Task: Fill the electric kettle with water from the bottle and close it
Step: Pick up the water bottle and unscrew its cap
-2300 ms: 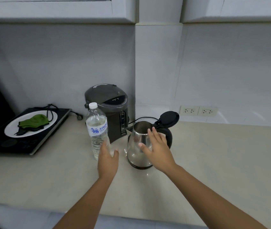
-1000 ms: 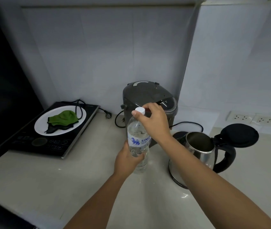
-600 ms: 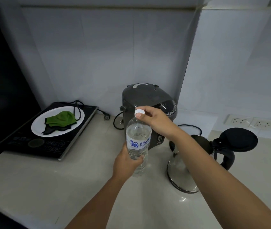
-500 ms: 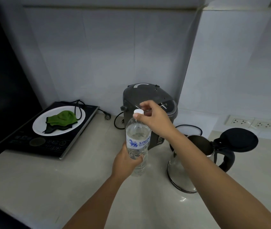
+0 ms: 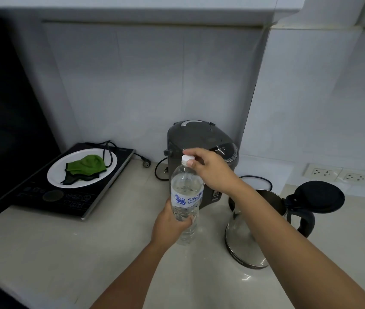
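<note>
Kettle (image 5: 252, 230) stands on counter (image 5: 43, 253), lid (image 5: 319, 197) flipped open, right of bottle (image 5: 186, 197). Head view: left hand (image 5: 170, 224) wrapped round bottle's lower body, bottle upright, base on counter. Right hand (image 5: 212, 170) fingertips pinched on white cap (image 5: 186, 159). Grey thermo pot (image 5: 199, 152) behind bottle. Plate (image 5: 56, 177) with green cloth (image 5: 87, 167) on cooktop (image 5: 70, 201), far left.

head-worn view, angled down, close over counter (image 5: 43, 253)

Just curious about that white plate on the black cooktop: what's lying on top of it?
On the white plate lies a crumpled green cloth with dark edging, and a black cord loops over the plate's far rim. Whatever is under the cloth is covered.
</note>
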The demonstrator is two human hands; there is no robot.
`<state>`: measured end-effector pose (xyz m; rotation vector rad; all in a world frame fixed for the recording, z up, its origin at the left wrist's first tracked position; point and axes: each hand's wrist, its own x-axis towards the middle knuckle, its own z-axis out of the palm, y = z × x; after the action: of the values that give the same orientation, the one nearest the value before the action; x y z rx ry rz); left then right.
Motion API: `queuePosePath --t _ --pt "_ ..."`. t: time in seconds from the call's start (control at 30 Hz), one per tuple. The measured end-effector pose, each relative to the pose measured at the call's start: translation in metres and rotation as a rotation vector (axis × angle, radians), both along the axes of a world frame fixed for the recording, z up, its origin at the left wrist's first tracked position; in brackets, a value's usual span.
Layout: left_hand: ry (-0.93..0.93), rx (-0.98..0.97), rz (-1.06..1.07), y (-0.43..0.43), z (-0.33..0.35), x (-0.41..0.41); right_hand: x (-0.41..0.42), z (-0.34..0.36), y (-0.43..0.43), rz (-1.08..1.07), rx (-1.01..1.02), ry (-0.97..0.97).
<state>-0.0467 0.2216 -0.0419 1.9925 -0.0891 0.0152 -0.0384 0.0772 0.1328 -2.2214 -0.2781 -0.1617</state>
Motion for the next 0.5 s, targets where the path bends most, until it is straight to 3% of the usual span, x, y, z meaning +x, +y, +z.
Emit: queuePosePath --t 0.17,0.33,0.5 --pt "0.01 -0.01 -0.016 0.0 -0.002 0.0 0.0 0.001 0.002 -0.062 0.046 -0.018" --pt "0.02 -0.035 -0.019 0.001 -0.001 -0.001 0.004 -0.001 0.014 -0.215 -0.136 -0.118" --pt "0.022 -0.041 -0.028 0.002 0.0 -0.002 0.0 0.002 0.015 -0.139 -0.244 -0.11"
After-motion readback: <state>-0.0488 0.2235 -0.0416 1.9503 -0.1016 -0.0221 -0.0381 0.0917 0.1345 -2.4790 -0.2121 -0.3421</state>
